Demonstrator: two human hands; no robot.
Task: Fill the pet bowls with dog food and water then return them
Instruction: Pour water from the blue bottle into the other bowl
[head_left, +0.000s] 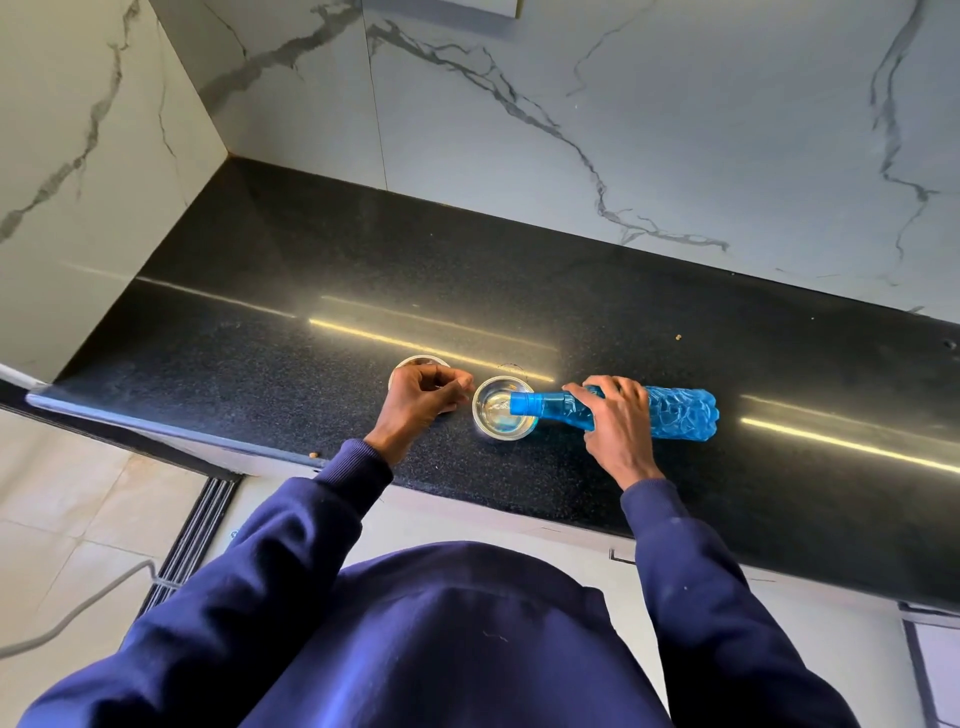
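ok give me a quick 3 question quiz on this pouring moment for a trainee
1. True or false: the blue bottle stands upright on the counter.
2. Which hand holds the bottle? A) left B) right C) both
3. Fill in: the left hand rests over the other ____, beside the bowl being filled.

Key: 1 false, it is tipped sideways with its mouth over the bowl. 2 B, the right hand. 3 bowl; its contents are hidden.

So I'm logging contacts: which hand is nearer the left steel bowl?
Left. The left hand rests over that left steel bowl; the right hand holds the blue bottle beyond the other bowl.
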